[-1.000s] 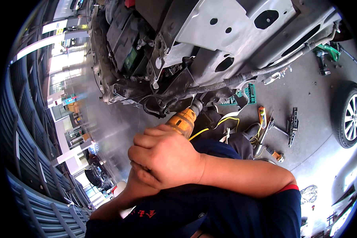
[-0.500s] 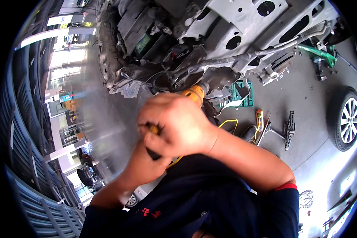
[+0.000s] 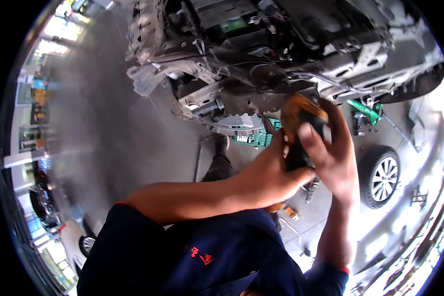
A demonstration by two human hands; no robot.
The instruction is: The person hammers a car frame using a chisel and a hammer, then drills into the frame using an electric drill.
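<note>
Both hands are on a yellow-and-black power drill (image 3: pixel 301 116), raised at the front underside of a stripped car body (image 3: pixel 261 79). My left hand (image 3: pixel 281 165) is wrapped low around its dark handle, with the thumb stretched to the right. My right hand (image 3: pixel 338 158) grips the drill from its right side, the thumb across its back and the fingers curving round the housing. The drill's tip is hidden against the car's dark front parts, so I cannot tell what it touches.
A green tool case (image 3: pixel 256 138) with sockets lies on the floor below the car. A loose wheel (image 3: pixel 382 177) and a green jack (image 3: pixel 365 111) are at the right. A yellow-orange tool (image 3: pixel 286 211) lies below my hands. My shoe (image 3: pixel 222 144) stands left of the case.
My hands and the drill have moved right and are now at the car's front. The left hand has shifted to the handle. The view has turned, showing more of the car's front.
</note>
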